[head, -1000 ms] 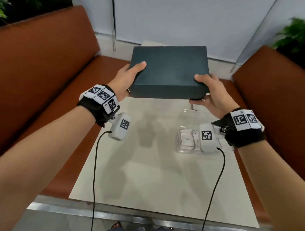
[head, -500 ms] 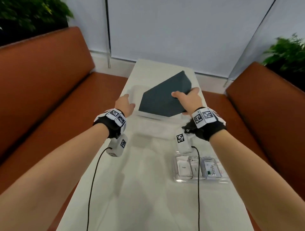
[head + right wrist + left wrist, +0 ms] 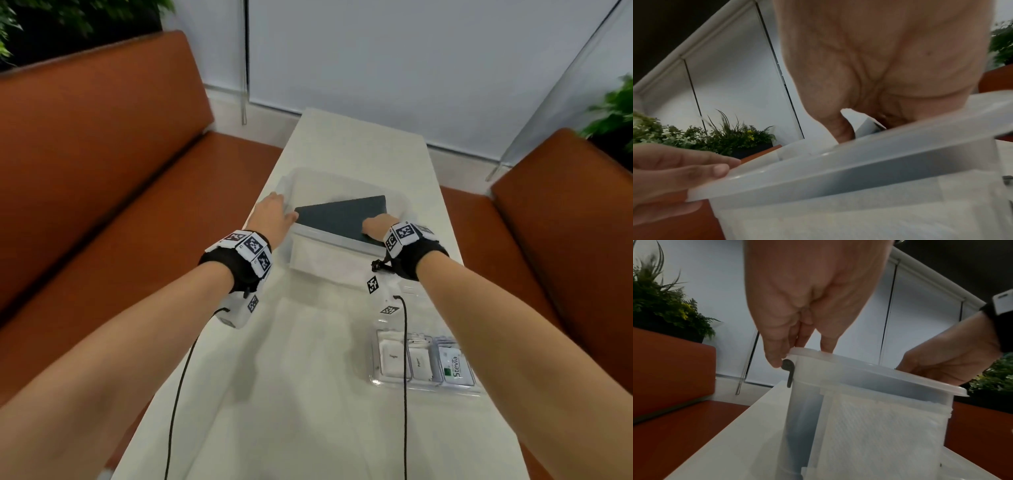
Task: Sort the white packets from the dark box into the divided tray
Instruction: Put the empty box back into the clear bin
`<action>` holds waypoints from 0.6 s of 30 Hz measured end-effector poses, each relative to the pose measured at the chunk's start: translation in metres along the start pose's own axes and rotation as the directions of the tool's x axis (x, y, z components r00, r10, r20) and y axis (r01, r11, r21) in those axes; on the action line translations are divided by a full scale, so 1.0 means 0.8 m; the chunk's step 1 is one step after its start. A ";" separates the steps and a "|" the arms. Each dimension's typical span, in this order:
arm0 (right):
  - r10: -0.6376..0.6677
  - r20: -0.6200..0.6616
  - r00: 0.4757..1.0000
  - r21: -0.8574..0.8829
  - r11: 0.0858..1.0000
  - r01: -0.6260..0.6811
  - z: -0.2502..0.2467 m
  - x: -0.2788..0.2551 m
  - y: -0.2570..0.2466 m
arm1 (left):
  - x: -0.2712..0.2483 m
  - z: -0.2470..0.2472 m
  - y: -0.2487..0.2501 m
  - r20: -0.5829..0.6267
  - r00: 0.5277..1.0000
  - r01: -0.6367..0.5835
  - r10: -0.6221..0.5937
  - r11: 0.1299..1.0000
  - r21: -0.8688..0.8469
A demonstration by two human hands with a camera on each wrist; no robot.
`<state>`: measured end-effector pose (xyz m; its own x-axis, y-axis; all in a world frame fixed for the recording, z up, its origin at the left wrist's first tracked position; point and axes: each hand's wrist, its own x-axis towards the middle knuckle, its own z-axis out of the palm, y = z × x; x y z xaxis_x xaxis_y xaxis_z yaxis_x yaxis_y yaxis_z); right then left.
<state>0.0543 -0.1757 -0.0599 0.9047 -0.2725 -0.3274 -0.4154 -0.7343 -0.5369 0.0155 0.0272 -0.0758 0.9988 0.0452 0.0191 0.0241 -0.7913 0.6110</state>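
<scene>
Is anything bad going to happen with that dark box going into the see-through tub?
Maybe two things. The dark box sits tilted in the clear tub, so it might jam against the rim or drop crookedly onto the white sheets inside. Also, the left hand touches the tub's rim with only its fingers, so a push from the right hand could slide the tub along the table.

The head view looks down and forward along both forearms. Each wrist view sits low and close beneath its palm, facing up past the fingers. All three share the translucent plastic bin [image 3: 346,255] [image 3: 869,402] [image 3: 859,186].
</scene>
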 end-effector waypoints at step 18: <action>-0.262 -0.059 0.963 0.073 0.961 0.266 -0.195 0.035 0.135 | -0.026 0.080 0.152 0.086 0.969 -0.239 0.231 0.964 0.112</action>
<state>0.0492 -0.3594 -0.0057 0.9859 -0.1067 -0.1292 -0.1658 -0.7331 -0.6596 0.0003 -0.1088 -0.0526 0.9773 -0.1908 0.0917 -0.2110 -0.8423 0.4960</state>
